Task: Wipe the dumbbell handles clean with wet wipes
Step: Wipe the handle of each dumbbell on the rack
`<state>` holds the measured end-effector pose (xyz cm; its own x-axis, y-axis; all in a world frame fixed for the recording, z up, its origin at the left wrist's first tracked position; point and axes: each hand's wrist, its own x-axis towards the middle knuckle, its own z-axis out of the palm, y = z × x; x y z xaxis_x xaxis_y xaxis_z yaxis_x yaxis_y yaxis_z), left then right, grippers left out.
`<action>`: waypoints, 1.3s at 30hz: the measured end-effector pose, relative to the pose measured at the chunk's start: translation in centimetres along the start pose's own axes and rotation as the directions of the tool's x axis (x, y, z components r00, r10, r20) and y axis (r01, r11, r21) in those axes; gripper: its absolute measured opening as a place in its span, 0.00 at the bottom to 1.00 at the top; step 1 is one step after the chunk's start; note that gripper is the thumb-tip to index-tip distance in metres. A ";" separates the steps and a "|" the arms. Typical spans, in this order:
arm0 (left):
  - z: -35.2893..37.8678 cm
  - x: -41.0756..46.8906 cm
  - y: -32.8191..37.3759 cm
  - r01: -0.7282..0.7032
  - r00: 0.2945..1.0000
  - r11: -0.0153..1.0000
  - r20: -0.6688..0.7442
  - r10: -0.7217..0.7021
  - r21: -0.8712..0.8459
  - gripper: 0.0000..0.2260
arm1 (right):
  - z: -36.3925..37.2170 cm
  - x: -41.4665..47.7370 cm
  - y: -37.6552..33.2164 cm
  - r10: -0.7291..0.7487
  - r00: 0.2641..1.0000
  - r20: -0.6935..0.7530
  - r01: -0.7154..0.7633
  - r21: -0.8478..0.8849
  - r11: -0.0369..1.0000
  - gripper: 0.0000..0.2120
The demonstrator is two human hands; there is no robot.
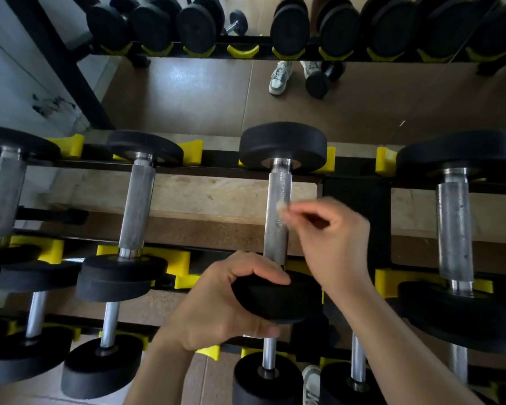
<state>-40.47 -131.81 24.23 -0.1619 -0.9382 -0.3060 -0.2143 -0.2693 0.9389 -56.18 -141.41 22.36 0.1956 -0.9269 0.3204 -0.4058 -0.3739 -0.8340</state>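
From where I stand, the person is bent over the rack (pixel 187 260), busy with the middle dumbbell (pixel 282 144) of the upper row. It lies in its yellow cradles, one black head far off and one close in. The left hand (pixel 216 305) is curled round the near head (pixel 278 302), thumb on top and fingers wrapped under, steadying it. The right hand (pixel 333 238) has its fingertips drawn together, pinching a small pale wad that I take for the wet wipe (pixel 281 206). The wad touches the right side of the knurled steel handle (pixel 278 182), about halfway along.

That hand is blurred, so I'd judge this is the wiping step itself, mid-stroke, with this handle not yet done. The next move calls for running the wipe the full length of the bar, out to both collars, and getting round to the underside. Rolling the dumbbell in its cradles with the left hand would likely bring the hidden face up. The wad looks small against the bar and the knurling may snag it, so several firm passes seem needed.

The neighbouring handles to the left (pixel 136 206) and right (pixel 453 223) lie in their own cradles, neither hand on them; whether they are clean I cannot tell
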 end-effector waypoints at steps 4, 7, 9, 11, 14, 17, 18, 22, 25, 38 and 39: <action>0.9 -0.1 0.6 -0.034 0.999 0.997 -0.020 0.036 0.067 0.18 | -0.2 0.6 0.1 0.070 0.997 -0.042 -0.070 0.011 0.998 0.04; 1.8 0.0 1.0 -0.053 0.982 0.995 -0.178 0.067 0.086 0.11 | -1.2 -2.0 -0.2 0.019 0.993 0.116 -0.015 -0.040 0.999 0.02; 2.4 0.2 0.9 -0.053 0.965 0.991 -0.249 0.082 0.119 0.10 | -0.6 -0.9 -0.1 -0.010 0.996 0.089 0.014 -0.042 0.999 0.02; 2.8 0.4 0.9 -0.059 0.955 0.989 -0.282 0.095 0.133 0.09 | 0.6 1.4 0.0 -0.011 1.000 -0.030 0.011 -0.023 1.000 0.04; 3.0 0.6 1.3 -0.046 0.952 0.985 -0.293 0.094 0.168 0.10 | 1.1 1.5 0.1 0.021 0.998 -0.065 -0.019 0.032 0.999 0.04; 2.8 0.9 2.1 -0.083 0.931 0.987 -0.341 0.127 0.141 0.08 | 1.1 0.5 -0.2 0.004 0.996 -0.092 -0.001 0.041 0.999 0.03; 2.7 1.2 2.4 -0.094 0.917 0.987 -0.373 0.138 0.133 0.08 | 1.4 1.1 -0.2 -0.024 0.989 -0.143 0.025 0.003 1.000 0.04; 2.2 3.1 3.2 -0.058 0.863 0.990 -0.492 0.114 0.129 0.07 | 3.0 3.9 0.0 -0.158 0.956 -0.248 0.121 -0.156 0.980 0.06; 1.4 4.8 4.2 -0.078 0.845 0.953 -0.488 0.220 0.294 0.14 | 2.7 3.0 -0.1 -0.036 0.961 -0.274 0.008 -0.101 0.995 0.06; 0.9 6.5 2.7 -0.055 0.910 0.932 -0.366 0.195 0.358 0.21 | -1.3 -1.8 -0.6 0.491 0.854 0.173 -0.508 0.074 0.858 0.05; 1.1 6.1 2.6 -0.046 0.912 0.931 -0.364 0.187 0.362 0.21 | -2.0 -2.5 -0.7 0.511 0.823 0.247 -0.541 0.069 0.838 0.05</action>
<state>-43.06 -137.96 24.60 0.1630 -0.9855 -0.0464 -0.5404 -0.1286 0.8315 -58.18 -138.95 23.04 0.1741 -0.9459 -0.2737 -0.3843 0.1906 -0.9033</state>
